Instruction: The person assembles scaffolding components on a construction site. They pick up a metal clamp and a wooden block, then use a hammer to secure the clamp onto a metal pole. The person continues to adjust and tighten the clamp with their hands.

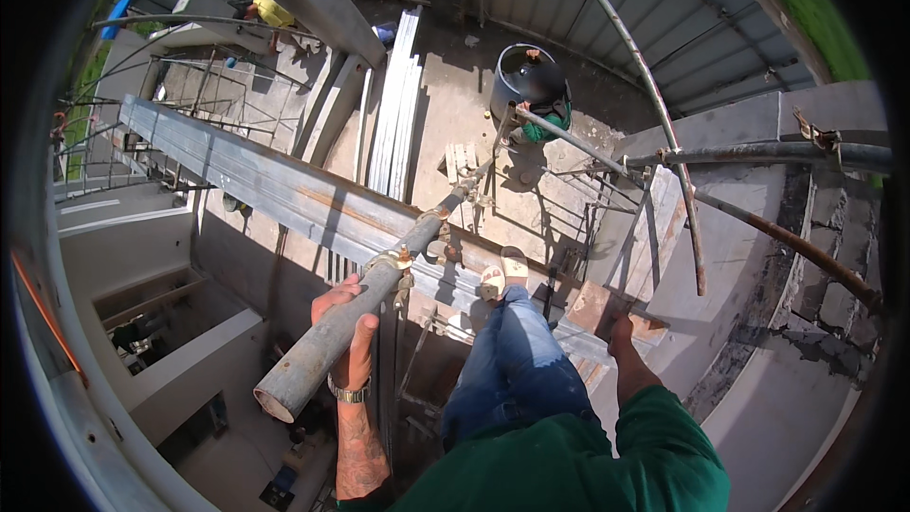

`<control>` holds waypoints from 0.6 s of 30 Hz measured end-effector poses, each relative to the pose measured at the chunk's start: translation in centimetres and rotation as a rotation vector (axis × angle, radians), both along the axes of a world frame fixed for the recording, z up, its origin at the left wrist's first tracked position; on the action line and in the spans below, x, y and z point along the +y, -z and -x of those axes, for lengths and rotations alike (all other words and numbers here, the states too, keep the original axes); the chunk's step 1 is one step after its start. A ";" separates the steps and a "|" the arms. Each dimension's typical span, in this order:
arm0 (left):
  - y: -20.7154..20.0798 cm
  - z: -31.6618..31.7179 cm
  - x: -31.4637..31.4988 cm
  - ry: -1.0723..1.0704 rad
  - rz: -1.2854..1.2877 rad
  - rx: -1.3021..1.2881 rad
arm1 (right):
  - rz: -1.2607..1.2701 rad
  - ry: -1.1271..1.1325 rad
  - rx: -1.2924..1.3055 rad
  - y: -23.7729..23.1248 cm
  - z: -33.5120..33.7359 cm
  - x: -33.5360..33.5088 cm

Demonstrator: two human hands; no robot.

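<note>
My left hand (349,332) is wrapped round a thick grey scaffold pipe (327,351). The pipe's open end points toward me at the lower left, and its far part runs up and away to the middle. A rusty scaffold clamp (393,261) sits on the pipe just beyond my fingers. On the other side, my right hand (622,334) is low beside a brown wooden board (599,308); its fingers are too hidden to read. Between the hands, my feet in pale sandals (503,275) stand on long metal planks next to a steel beam (275,190).
Far below, a person in green (548,121) is beside a dark drum (512,71). Another person in yellow (272,11) is at the upper left. Scaffold tubes (645,76) cross on the right, by a concrete wall (730,228). There is a deep drop at the lower left.
</note>
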State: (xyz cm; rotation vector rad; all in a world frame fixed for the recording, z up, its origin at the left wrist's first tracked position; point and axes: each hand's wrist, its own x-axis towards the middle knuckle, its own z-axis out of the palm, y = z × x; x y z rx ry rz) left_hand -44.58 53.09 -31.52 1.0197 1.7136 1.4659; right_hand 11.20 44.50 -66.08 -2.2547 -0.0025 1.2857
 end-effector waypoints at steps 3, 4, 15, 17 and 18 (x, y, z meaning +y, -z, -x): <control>0.5 -0.9 4.3 0.063 -0.058 -0.017 | -0.031 0.048 0.076 0.8 0.7 -0.4; 0.5 -1.2 5.7 0.067 -0.106 -0.013 | -0.040 0.086 0.112 0.7 1.4 -0.7; -0.2 -3.8 17.1 0.375 -0.217 0.165 | -0.016 0.356 0.060 -5.2 9.5 0.6; 0.2 -3.8 18.5 0.401 -0.254 0.131 | -0.005 0.380 0.078 -5.1 9.4 -1.1; 0.2 -3.9 19.1 0.416 -0.241 0.115 | -0.050 0.405 0.107 -5.6 9.8 -1.9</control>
